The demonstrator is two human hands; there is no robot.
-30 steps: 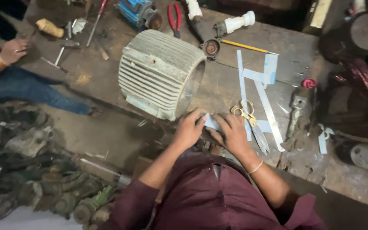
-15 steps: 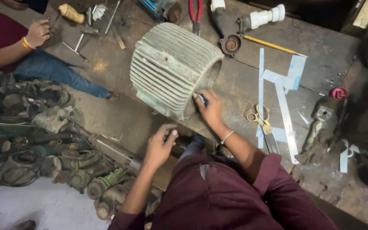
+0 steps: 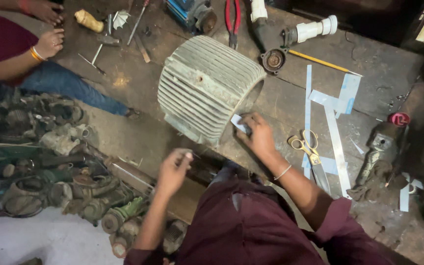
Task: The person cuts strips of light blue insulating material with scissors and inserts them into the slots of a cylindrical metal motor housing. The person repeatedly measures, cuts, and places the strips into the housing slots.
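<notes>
A large grey finned motor housing (image 3: 206, 83) lies on its side on the worn wooden bench (image 3: 369, 73). My right hand (image 3: 257, 133) holds a small pale slip of insulation paper (image 3: 239, 123) at the housing's open lower rim. My left hand (image 3: 173, 171) hangs off the bench's near edge with fingers curled; whether anything is in it I cannot tell. Yellow-handled scissors (image 3: 311, 154) lie just right of my right wrist, on long pale paper strips (image 3: 337, 137).
Another person sits at the upper left, a hand (image 3: 49, 43) near small tools. Red pliers (image 3: 232, 17), a pencil (image 3: 322, 62), a white pipe fitting (image 3: 310, 30) and a round bearing cap (image 3: 273, 60) lie behind the housing. Old motor parts (image 3: 50, 162) pile up on the floor at left.
My two hands were together on the paper by the scissors. The right hand has carried the slip to the housing's rim; the left has dropped off the bench edge.
</notes>
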